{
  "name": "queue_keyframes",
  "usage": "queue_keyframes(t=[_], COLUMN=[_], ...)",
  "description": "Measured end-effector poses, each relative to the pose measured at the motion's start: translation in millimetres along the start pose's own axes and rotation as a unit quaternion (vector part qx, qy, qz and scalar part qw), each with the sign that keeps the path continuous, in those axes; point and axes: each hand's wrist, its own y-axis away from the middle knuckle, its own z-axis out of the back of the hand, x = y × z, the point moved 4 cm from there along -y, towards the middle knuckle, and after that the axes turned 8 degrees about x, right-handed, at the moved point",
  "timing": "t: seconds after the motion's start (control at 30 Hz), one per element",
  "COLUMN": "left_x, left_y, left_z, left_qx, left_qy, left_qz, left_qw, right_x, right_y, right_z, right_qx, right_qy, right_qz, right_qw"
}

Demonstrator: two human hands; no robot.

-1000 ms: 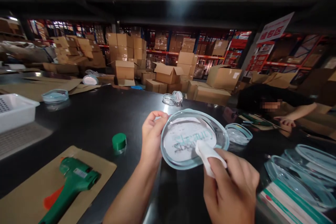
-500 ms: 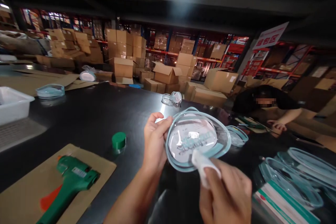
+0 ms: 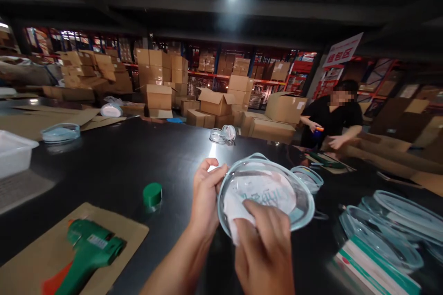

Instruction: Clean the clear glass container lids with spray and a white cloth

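Observation:
My left hand (image 3: pixel 206 193) grips the left rim of a clear oval plastic case (image 3: pixel 304 207) with pale-blue edging, raised above the dark table. Inside the case, seen through its clear face, lies a white printed insert (image 3: pixel 280 189). My right hand (image 3: pixel 265 235) pinches a white cloth or tissue (image 3: pixel 237 212) and presses it against the lower left of that face. Part of the cloth is hidden behind my fingers. To the left stand a green round cap or roll (image 3: pixel 152 194) and a green glue gun (image 3: pixel 92 249) lying on cardboard (image 3: pixel 129 233).
Similar clear cases (image 3: pixel 380 235) pile up at right beside a green-and-white box (image 3: pixel 377 267). Another case (image 3: pixel 308 179) lies behind mine. Small clear round pieces (image 3: pixel 221 135) sit at the far edge. At left is a white basket (image 3: pixel 15 154). A co-worker (image 3: pixel 332 115) stands across the table.
My right hand has moved the cloth leftward across the case and laid it flatter. My left hand keeps its hold. The co-worker has risen from a bent posture and holds a small blue object.

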Motion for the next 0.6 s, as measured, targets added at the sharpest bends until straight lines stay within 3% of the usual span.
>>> queue_keyframes(t=[0.13,0.23,0.37,0.43,0.6], left_x=[1,4,15,18,9], left_y=[-2,-4,-2,-3,-11], left_z=[5.0,4.8,-3.4,-1.8,11.1], left_qx=[-0.016,-0.024,0.012,0.004,-0.041], left_qy=[-0.014,-0.017,-0.009,-0.01,-0.012], left_qz=[0.0,-0.013,0.016,0.024,-0.003], left_qw=[1.0,0.999,1.0,1.0,0.999], right_x=[6,-4,-7,-1,-4], right_y=[7,10,0,-2,13], right_z=[-2,1,2,-1,11], right_qx=[0.052,0.097,0.027,0.024,0.115], right_qy=[-0.055,-0.033,-0.003,-0.023,-0.028], right_qz=[0.053,0.042,0.015,0.027,0.056], right_qw=[0.996,0.994,1.0,0.999,0.991])
